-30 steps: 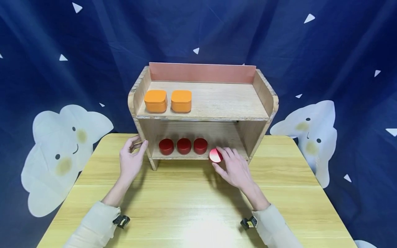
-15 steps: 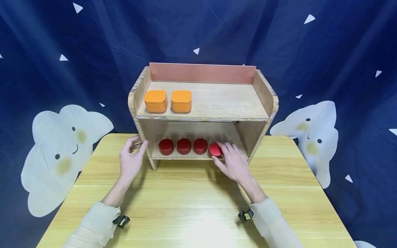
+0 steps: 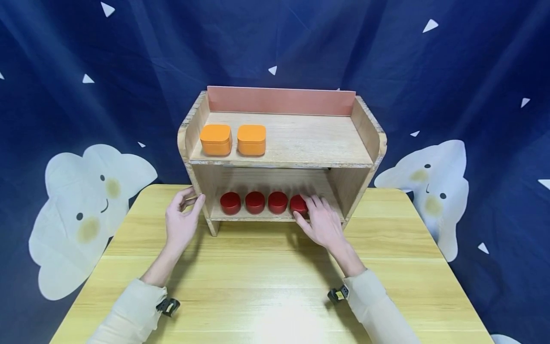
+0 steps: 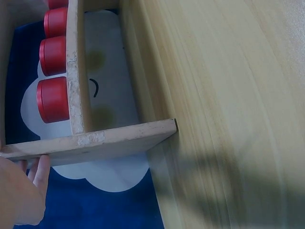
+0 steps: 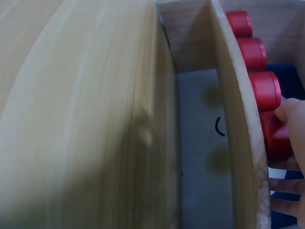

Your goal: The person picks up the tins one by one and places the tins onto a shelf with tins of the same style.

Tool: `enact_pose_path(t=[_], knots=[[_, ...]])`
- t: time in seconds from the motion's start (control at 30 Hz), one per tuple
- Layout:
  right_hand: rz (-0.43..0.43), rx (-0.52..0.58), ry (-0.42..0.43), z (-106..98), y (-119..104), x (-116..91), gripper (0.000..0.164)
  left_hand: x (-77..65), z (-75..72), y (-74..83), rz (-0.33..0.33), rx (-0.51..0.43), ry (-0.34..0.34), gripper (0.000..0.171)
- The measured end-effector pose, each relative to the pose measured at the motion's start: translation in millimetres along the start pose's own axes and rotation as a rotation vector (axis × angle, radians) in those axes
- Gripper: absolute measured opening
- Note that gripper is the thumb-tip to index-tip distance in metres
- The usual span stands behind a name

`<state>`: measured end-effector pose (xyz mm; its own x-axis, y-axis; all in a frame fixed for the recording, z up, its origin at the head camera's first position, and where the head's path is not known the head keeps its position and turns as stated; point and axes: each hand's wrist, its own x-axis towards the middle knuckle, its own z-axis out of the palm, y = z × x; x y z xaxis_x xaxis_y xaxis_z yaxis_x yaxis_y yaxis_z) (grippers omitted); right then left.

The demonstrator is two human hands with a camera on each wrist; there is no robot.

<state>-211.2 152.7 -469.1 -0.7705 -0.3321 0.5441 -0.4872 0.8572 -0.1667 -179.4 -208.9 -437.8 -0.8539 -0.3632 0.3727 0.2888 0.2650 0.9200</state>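
Observation:
A small two-tier wooden shelf (image 3: 281, 163) stands on the table. On its lower board is a row of round red tins; three of them (image 3: 230, 203) (image 3: 255, 203) (image 3: 277, 202) are to the left of a fourth red tin (image 3: 298, 205). My right hand (image 3: 323, 224) holds this fourth tin between thumb and fingers, upright close over the lower board. In the right wrist view the held tin (image 5: 276, 137) is beside its neighbour, partly hidden by the thumb. My left hand (image 3: 184, 220) grips the shelf's left side panel (image 4: 109, 138), thumb at the front edge, fingers against the outer face.
Two orange rounded-square tins (image 3: 216, 140) (image 3: 251, 140) sit on the left of the upper board, before a pink back strip (image 3: 281, 101). The wooden table (image 3: 258, 277) extends in front. Behind hangs a dark blue curtain (image 3: 275, 43) with cloud shapes.
The right hand's tin was tilted with a bright glare on its lid; it has levelled and shifted slightly back into the row. The left hand has stayed in place.

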Motion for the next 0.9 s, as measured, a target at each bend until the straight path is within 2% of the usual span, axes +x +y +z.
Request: enact_pose_path(t=[0.57, 0.9], knots=[[-0.007, -0.027, -0.016, 2.4, 5.5, 7.8, 0.054, 0.1, 0.0, 0.7, -0.013, 0.000, 0.001, 0.029], [-0.027, -0.019, -0.018, -1.8, 6.6, 0.9, 0.066, -0.5, -1.0, 0.6, -0.014, 0.010, 0.004, 0.030]])
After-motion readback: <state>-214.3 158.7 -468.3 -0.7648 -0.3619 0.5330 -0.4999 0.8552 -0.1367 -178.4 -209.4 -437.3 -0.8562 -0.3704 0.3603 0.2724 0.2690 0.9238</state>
